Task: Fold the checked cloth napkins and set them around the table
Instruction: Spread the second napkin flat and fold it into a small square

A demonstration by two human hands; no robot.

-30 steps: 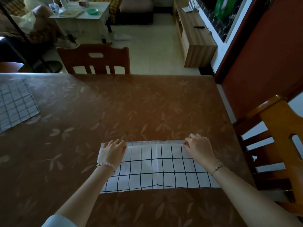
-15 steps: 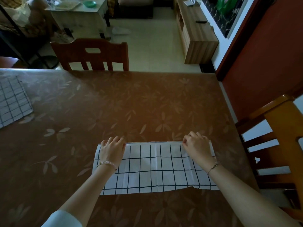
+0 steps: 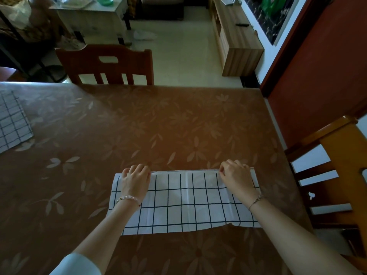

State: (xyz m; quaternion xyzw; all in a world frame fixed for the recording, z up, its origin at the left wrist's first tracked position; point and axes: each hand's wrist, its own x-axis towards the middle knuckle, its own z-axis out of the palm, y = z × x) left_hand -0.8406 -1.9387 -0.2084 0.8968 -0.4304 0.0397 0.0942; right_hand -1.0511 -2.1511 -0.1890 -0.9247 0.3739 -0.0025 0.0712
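Observation:
A white checked napkin (image 3: 188, 201), folded into a long strip, lies flat on the brown flower-patterned table (image 3: 158, 126) close to its near edge. My left hand (image 3: 136, 182) sits at the strip's far left corner, fingers curled over the far edge. At the far right corner my right hand (image 3: 236, 178) pinches the same edge with curled fingers. A second checked napkin (image 3: 12, 124) lies flat at the table's left side, partly cut off by the frame.
A dark wooden chair (image 3: 105, 64) stands at the table's far side. An orange wooden chair (image 3: 337, 171) stands at the right side. Beyond the table are a tiled floor, a low wooden cabinet (image 3: 238, 42) and a small side table (image 3: 91, 16).
Both hands have stayed at the napkin's far corners. The view has shifted slightly, and the strip's near right edge now shows a small ripple.

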